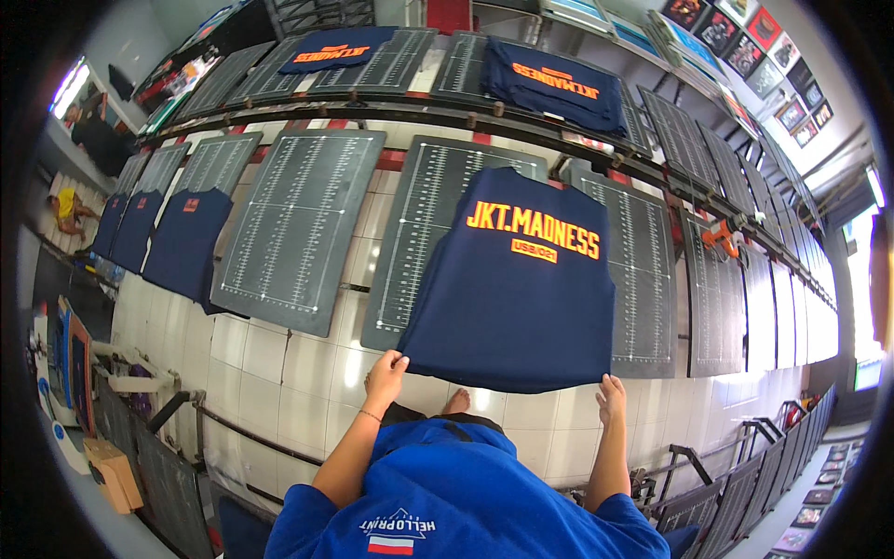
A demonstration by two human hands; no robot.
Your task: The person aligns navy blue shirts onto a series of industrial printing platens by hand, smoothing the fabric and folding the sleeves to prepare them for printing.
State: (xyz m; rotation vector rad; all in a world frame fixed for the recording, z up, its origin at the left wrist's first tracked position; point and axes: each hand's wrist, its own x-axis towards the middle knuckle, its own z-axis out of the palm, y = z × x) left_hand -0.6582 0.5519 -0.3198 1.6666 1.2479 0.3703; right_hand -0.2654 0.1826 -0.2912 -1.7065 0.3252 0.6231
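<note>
A navy sleeveless shirt (521, 307) with orange and yellow lettering is stretched out in front of me. Its upper part lies over a dark grey printing board (438, 177) marked with white scales, and its hem reaches toward me past the board's near end. My left hand (386, 375) pinches the hem's left corner. At the right corner, my right hand (611, 399) grips the same hem between thumb and fingers. Between both hands the fabric hangs fairly taut, slightly sagging along the lower edge.
Bare grey boards flank the shirt, including one to the left (298, 224) and one to the right (643, 279). Navy shirts (186, 233) cover several boards farther left. Folded navy shirts (559, 88) lie on the back row. An orange tool (722, 238) sits at right; a cardboard box (112, 473) stands lower left.
</note>
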